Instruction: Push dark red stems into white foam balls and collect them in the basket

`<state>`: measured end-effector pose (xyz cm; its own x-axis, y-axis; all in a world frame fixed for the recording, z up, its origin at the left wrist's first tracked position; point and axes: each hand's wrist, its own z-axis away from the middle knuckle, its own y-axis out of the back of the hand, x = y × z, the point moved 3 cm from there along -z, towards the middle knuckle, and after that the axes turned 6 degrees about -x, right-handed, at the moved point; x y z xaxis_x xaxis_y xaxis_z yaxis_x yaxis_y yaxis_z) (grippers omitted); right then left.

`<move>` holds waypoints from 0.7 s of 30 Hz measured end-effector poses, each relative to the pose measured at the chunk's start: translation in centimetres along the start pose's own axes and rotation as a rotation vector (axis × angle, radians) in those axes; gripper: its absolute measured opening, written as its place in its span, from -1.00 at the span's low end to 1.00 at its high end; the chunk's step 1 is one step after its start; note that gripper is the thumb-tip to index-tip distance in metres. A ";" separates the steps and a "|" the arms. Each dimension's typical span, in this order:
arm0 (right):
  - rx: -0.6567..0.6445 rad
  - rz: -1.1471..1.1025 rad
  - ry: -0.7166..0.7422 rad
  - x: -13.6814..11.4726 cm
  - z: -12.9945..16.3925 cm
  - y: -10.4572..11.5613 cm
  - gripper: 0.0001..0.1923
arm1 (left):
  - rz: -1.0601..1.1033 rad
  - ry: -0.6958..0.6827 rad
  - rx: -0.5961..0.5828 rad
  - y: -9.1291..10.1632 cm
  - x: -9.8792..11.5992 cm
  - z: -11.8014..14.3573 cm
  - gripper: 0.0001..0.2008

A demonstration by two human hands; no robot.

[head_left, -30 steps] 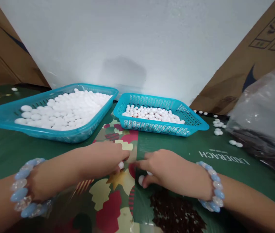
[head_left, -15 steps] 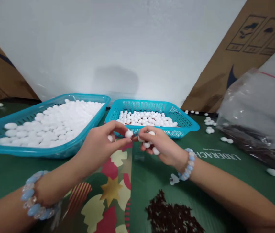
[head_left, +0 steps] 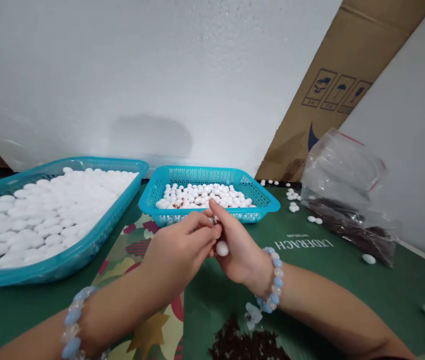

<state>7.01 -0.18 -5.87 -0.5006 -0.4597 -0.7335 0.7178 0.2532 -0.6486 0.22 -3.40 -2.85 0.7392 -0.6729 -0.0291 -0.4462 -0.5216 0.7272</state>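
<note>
My left hand (head_left: 184,247) is closed, its fingertips pinched together against the fingers of my right hand. What sits in that pinch is hidden, though small white bits show just above it. Cupped around a smooth white ball (head_left: 222,248), my right hand (head_left: 244,252) has its thumb raised; any other balls inside are covered by the fingers. Both hands meet in front of a small blue basket (head_left: 268,204) holding many white balls (head_left: 212,194) and some brown shreds (head_left: 179,205). To the left stands a larger blue basket (head_left: 96,237) full of white balls (head_left: 47,215).
A pile of dark brown shreds (head_left: 248,345) lies at the near edge. At right is a clear plastic bag (head_left: 342,170) with more brown shreds, and loose white balls (head_left: 369,259) nearby. A white board (head_left: 152,75) and cardboard (head_left: 295,135) stand behind the green table cover (head_left: 347,290).
My left fingertips, which pinched a white ball apart from the right hand, have come into the right hand. The right hand has turned, its thumb now up. The view has shifted right.
</note>
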 end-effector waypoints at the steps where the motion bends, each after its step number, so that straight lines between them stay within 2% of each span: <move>1: 0.022 -0.004 -0.003 0.1 0.1 0.0 -0.73 | -0.006 -0.019 -0.001 -0.1 0.1 0.0 -0.70; 5: 0.080 -0.017 0.036 0.5 0.0 0.2 -0.77 | -0.038 -0.085 0.022 -0.4 0.4 0.1 -0.72; 9: 0.119 -0.013 0.163 0.0 -0.3 0.2 -0.84 | -0.061 -0.129 0.035 -0.3 0.4 0.2 -0.76; 13: 0.095 -0.075 0.180 -0.3 -0.5 0.2 -0.86 | -0.075 -0.149 0.020 0.0 0.4 0.2 -0.74; 16: 0.041 -0.141 0.166 -0.3 -0.8 0.4 -0.85 | -0.050 -0.103 0.017 1.2 0.4 -0.3 -0.77; 21: -0.026 -0.138 0.154 -0.5 -1.2 0.7 -0.80 | 0.191 -0.006 0.038 4.9 0.1 0.1 -0.80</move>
<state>7.15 1.26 -6.23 -0.6625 -0.3567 -0.6587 0.6256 0.2202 -0.7484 -1.95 -6.03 0.66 0.6360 -0.7648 0.1027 -0.5968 -0.4031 0.6938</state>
